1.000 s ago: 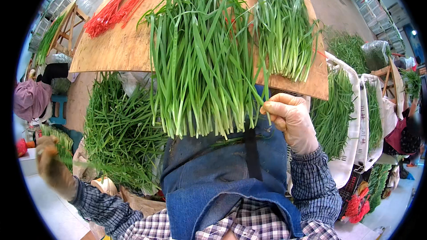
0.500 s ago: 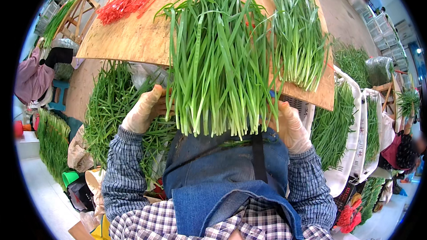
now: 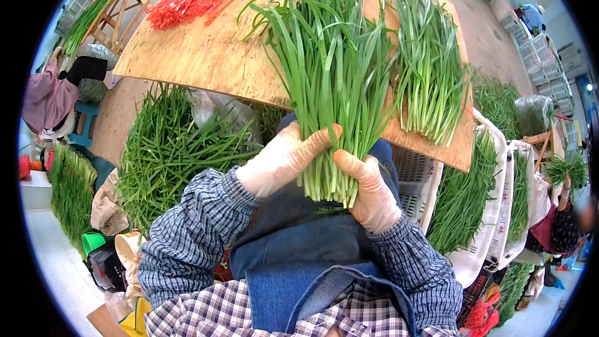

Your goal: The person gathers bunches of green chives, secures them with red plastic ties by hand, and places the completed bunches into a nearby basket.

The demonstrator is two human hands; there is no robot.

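Both my gloved hands grip one bunch of garlic chives (image 3: 334, 81) near its pale cut ends, just past the near edge of the wooden board (image 3: 193, 56). My left hand (image 3: 287, 156) wraps the bunch from the left, thumb across the front. From the right, my right hand (image 3: 369, 190) presses against it, thumb on the stalks; its other fingers are hidden behind. The leaf tips spread away from me over the board. A second bunch of chives (image 3: 430, 68) lies to the right on the board.
Red ties (image 3: 199, 0) lie at the board's far left. Loose chives (image 3: 168, 162) are heaped below left, beside clear plastic. White crates (image 3: 483, 224) of chives stand at right. A person's pink sleeve (image 3: 47, 100) shows far left, another person (image 3: 561, 224) far right.
My hands have moved inward from the sides and squeezed the spread chives into a narrower bunch. The stalk ends now sit closer together between my thumbs.
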